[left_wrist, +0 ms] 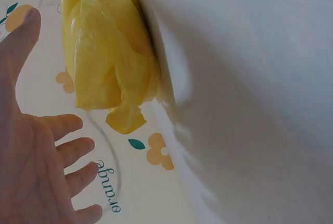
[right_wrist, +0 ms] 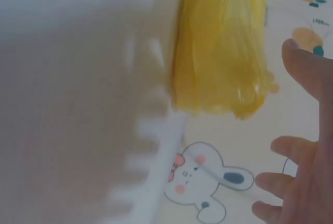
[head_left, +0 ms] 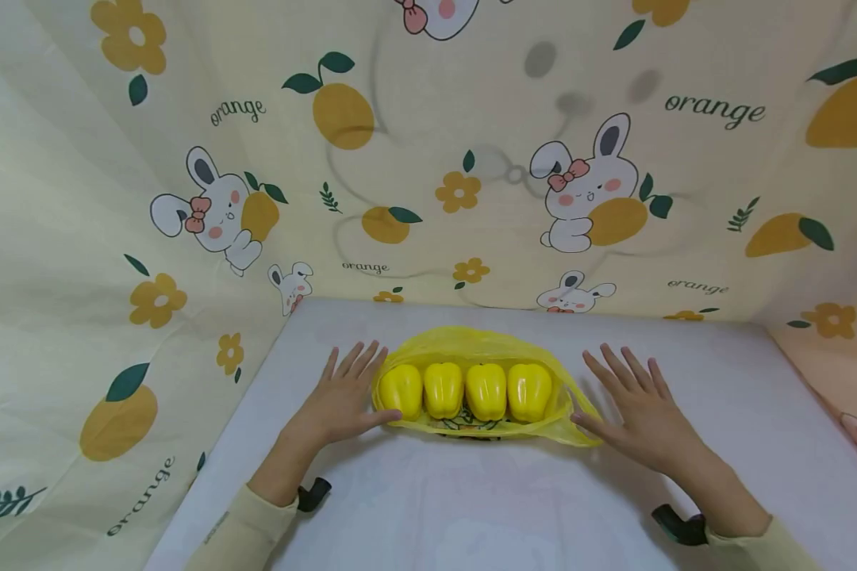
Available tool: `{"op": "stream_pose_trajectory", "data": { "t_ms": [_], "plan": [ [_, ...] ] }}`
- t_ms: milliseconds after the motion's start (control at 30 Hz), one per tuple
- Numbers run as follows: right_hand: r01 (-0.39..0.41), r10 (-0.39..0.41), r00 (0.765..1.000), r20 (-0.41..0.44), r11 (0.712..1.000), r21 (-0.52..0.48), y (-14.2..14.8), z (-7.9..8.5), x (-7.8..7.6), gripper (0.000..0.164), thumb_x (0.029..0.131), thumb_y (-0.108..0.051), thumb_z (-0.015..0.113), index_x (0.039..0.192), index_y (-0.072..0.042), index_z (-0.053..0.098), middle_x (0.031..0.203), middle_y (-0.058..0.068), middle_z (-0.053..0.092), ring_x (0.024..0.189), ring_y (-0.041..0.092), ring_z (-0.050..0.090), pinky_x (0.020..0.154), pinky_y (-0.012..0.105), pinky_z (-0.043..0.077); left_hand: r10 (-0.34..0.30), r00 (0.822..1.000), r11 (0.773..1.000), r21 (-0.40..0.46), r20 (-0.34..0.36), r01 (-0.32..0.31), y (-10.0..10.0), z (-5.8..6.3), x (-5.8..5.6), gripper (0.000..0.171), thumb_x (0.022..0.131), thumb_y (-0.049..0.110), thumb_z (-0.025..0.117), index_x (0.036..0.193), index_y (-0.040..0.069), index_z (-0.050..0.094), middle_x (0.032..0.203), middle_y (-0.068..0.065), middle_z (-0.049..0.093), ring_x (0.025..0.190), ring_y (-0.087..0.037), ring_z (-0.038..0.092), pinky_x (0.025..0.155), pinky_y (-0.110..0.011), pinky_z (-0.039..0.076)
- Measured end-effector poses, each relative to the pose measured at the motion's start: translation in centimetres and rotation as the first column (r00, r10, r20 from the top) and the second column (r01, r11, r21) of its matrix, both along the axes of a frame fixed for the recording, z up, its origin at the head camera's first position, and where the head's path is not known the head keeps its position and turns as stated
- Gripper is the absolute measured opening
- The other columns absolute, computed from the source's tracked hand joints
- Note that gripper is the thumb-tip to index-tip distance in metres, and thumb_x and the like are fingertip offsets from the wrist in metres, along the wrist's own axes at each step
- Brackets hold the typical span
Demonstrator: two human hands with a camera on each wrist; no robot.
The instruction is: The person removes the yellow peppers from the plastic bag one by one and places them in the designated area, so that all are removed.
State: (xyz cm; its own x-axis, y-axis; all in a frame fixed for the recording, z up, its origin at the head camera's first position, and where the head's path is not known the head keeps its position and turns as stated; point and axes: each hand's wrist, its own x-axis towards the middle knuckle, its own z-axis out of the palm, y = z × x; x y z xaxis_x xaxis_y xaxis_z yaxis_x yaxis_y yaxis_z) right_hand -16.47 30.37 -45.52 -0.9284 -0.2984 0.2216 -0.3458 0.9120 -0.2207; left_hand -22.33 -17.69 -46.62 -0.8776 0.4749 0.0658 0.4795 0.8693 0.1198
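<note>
In the head view, several shiny yellow bell peppers (head_left: 444,391) sit side by side in a row inside a thin yellow plastic bag (head_left: 471,341), whose mouth is spread wide. The left hand (head_left: 341,406), fingers straight and spread, is at the bag's left end, its thumb tip overlapping the bag's edge in view. At the right end is the right hand (head_left: 646,424), also spread, its thumb near the bag's corner. Both wrist views show a gap between the hand and the crinkled bag (left_wrist: 109,47), so neither hand grips it. The bag's sides hide the peppers there.
The bag lies on a white tabletop (head_left: 471,507). Behind and beside the table hangs a cream cloth (head_left: 428,95) printed with rabbits, oranges and flowers. A dark strap piece (head_left: 314,495) shows at the left wrist, and another (head_left: 678,525) at the right.
</note>
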Motion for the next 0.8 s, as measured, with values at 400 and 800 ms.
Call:
{"op": "stream_pose_trajectory", "data": {
  "t_ms": [400, 800],
  "plan": [
    [-0.074, 0.073, 0.996, -0.055, 0.997, -0.023, -2.2, 0.1, -0.5, 0.097, 0.095, -0.061, 0.074, 0.169, -0.012, 0.035, 0.176, 0.019, 0.026, 0.162, 0.045, 0.02, 0.135, 0.048, -0.009, -0.022, 1.0, 1.0, 0.002, 0.008, 0.022, 0.8, 0.2, 0.0, 0.113, 0.092, 0.078, 0.063, 0.172, 0.01, 0.022, 0.179, -0.012, 0.021, 0.165, -0.037, 0.016, 0.132, -0.067, 0.003],
    [-0.162, 0.153, 0.984, -0.094, 0.983, -0.089, -4.3, 0.1, -1.3, 0.097, 0.086, -0.047, 0.09, 0.161, -0.006, 0.046, 0.163, 0.02, 0.046, 0.148, 0.047, 0.041, 0.125, 0.068, 0.031, -0.029, 0.999, 0.999, -0.025, 0.029, 0.03, 1.2, 0.0, 0.0, 0.117, 0.091, 0.08, 0.063, 0.173, 0.009, 0.018, 0.179, -0.011, 0.019, 0.166, -0.035, 0.016, 0.134, -0.063, 0.003]
  ]
}}
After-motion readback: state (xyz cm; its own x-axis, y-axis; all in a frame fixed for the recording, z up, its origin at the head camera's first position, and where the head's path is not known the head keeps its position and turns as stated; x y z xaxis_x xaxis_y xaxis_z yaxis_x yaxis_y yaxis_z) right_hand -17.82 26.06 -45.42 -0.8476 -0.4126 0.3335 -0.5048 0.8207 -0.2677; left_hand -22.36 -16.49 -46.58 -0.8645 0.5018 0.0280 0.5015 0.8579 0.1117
